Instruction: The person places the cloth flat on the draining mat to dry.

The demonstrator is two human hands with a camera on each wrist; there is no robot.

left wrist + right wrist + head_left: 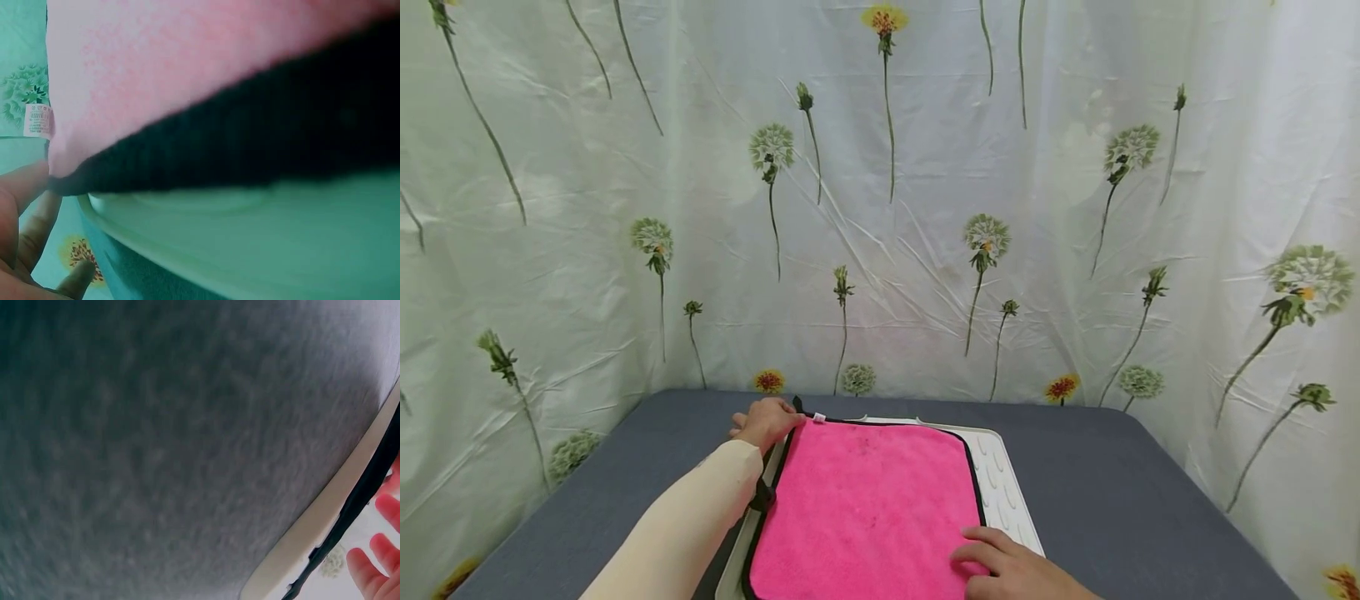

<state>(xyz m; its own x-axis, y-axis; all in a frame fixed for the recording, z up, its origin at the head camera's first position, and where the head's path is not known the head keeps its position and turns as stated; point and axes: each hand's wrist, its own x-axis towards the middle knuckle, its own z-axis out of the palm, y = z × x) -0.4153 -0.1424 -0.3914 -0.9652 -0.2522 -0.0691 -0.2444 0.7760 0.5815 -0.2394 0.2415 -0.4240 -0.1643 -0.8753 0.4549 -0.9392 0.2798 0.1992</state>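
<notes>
A bright pink cloth (865, 500) with a black edge lies over a white plastic tray (1002, 479), whose right strip with raised oval bumps shows. At the cloth's far left corner, beside a small white label (819, 417), my left hand (766, 423) pinches the edge. The left wrist view has the thumb and a finger on that corner, with the black border (187, 150) a little above the tray's rim. My right hand (1011, 571) rests on the near right part of the cloth, its fingers spread and loosely bent. The right wrist view shows only its fingertips.
A dark grey table covering (1112, 483) extends on both sides of the tray. Behind and around it hangs a pale curtain (880, 250) printed with dandelions. A black clip-like piece (763, 497) sits at the cloth's left edge.
</notes>
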